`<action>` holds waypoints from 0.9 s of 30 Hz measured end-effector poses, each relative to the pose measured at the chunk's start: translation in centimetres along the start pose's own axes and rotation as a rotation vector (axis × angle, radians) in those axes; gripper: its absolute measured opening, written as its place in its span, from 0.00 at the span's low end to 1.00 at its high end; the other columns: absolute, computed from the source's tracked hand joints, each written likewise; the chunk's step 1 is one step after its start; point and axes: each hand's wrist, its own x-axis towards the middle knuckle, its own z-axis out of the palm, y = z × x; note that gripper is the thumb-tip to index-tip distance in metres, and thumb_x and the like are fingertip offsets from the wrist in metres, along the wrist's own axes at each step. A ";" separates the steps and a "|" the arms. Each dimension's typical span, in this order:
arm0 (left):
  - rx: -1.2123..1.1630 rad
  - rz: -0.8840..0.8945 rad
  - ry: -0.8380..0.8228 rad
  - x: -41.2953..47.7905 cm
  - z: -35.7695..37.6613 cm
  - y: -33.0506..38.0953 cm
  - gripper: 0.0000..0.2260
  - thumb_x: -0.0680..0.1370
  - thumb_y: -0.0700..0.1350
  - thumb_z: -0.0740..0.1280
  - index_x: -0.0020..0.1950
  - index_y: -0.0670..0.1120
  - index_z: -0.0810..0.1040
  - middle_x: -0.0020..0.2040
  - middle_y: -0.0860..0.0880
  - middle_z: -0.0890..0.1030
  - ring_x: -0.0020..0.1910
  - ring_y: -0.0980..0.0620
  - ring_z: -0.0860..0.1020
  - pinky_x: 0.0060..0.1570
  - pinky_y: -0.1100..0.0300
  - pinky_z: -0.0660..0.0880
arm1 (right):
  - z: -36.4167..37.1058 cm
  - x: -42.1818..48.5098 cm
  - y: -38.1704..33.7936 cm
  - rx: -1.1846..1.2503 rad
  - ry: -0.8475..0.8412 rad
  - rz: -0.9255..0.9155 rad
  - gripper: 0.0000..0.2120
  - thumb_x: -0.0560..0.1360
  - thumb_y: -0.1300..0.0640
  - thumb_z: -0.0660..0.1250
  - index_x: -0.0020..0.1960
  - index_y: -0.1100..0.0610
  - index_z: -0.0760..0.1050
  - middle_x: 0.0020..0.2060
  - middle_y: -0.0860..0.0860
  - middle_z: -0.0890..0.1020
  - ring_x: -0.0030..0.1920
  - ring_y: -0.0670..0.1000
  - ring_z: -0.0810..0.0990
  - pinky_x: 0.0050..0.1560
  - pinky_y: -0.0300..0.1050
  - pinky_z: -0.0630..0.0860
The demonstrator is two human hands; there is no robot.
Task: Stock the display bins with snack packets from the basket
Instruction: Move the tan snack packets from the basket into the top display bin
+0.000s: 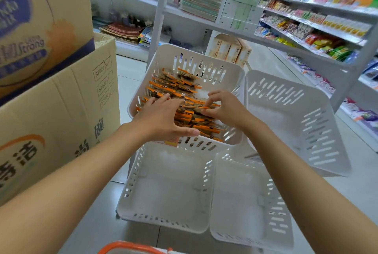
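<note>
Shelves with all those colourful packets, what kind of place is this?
Most likely a small grocery shop: long shelves of packaged goods, a white display bin holding orange snack packets, and big cardboard cartons stacked beside it.

The far left bin [206, 59] holds the packets [173, 88]
Other bins [272, 114] sit beside and nearer; boxes [61, 110] stand left, shelves [317, 22] right, basket [131, 245] nearest.

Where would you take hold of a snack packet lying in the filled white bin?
Probably pinch a snack packet by its raised orange edge, coming from above: the packets lie overlapped like shingles, and the walls of the white bin block the sides.
</note>
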 end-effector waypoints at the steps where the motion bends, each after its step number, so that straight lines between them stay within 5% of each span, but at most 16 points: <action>1: 0.000 -0.002 0.002 0.0 0.0 0.0 0.60 0.54 0.85 0.48 0.80 0.55 0.54 0.81 0.50 0.57 0.80 0.51 0.48 0.77 0.45 0.46 | 0.6 0.1 -0.1 -0.008 0.032 0.000 0.04 0.72 0.54 0.75 0.41 0.48 0.80 0.61 0.51 0.75 0.59 0.46 0.70 0.59 0.40 0.62; 5: -0.003 -0.006 0.000 0.0 0.0 -0.1 0.59 0.54 0.85 0.48 0.80 0.55 0.55 0.81 0.50 0.57 0.80 0.51 0.47 0.78 0.45 0.46 | 2.3 0.4 -0.3 0.016 0.062 0.034 0.05 0.72 0.56 0.76 0.45 0.53 0.80 0.61 0.52 0.73 0.64 0.50 0.71 0.60 0.39 0.63; 12: 0.018 0.018 -0.016 -0.1 -0.3 0.2 0.57 0.57 0.84 0.47 0.79 0.53 0.58 0.80 0.52 0.58 0.80 0.51 0.47 0.77 0.44 0.44 | 1.8 -0.1 -0.5 0.209 -0.063 0.100 0.32 0.74 0.55 0.74 0.73 0.50 0.63 0.68 0.54 0.70 0.63 0.49 0.72 0.60 0.43 0.70; 16: 0.046 0.024 0.044 -1.6 -1.3 1.4 0.46 0.67 0.77 0.57 0.78 0.51 0.63 0.79 0.51 0.62 0.80 0.50 0.53 0.77 0.43 0.46 | 0.7 -2.0 -1.9 0.162 0.058 0.060 0.28 0.74 0.55 0.74 0.71 0.50 0.68 0.68 0.50 0.72 0.68 0.48 0.69 0.64 0.41 0.64; 21: -0.048 0.063 0.249 -7.5 -1.3 4.9 0.27 0.73 0.63 0.70 0.66 0.49 0.77 0.63 0.49 0.79 0.63 0.47 0.73 0.63 0.48 0.69 | 1.6 -11.5 -5.0 0.269 0.340 -0.015 0.17 0.72 0.64 0.70 0.59 0.53 0.77 0.52 0.46 0.79 0.52 0.44 0.76 0.49 0.25 0.69; 24: -0.230 0.007 0.098 -13.1 1.5 6.5 0.23 0.74 0.58 0.73 0.63 0.46 0.78 0.59 0.47 0.81 0.59 0.48 0.77 0.59 0.50 0.74 | 4.6 -19.0 -5.7 0.299 0.242 -0.001 0.14 0.72 0.66 0.69 0.56 0.57 0.79 0.49 0.50 0.81 0.47 0.48 0.79 0.46 0.33 0.75; 27: -0.324 -0.090 -0.103 -19.0 5.9 6.9 0.24 0.74 0.58 0.72 0.65 0.46 0.77 0.62 0.47 0.80 0.59 0.49 0.77 0.60 0.52 0.74 | 8.5 -26.2 -4.7 0.260 -0.071 0.100 0.13 0.74 0.64 0.70 0.58 0.58 0.79 0.51 0.53 0.82 0.48 0.50 0.79 0.50 0.38 0.75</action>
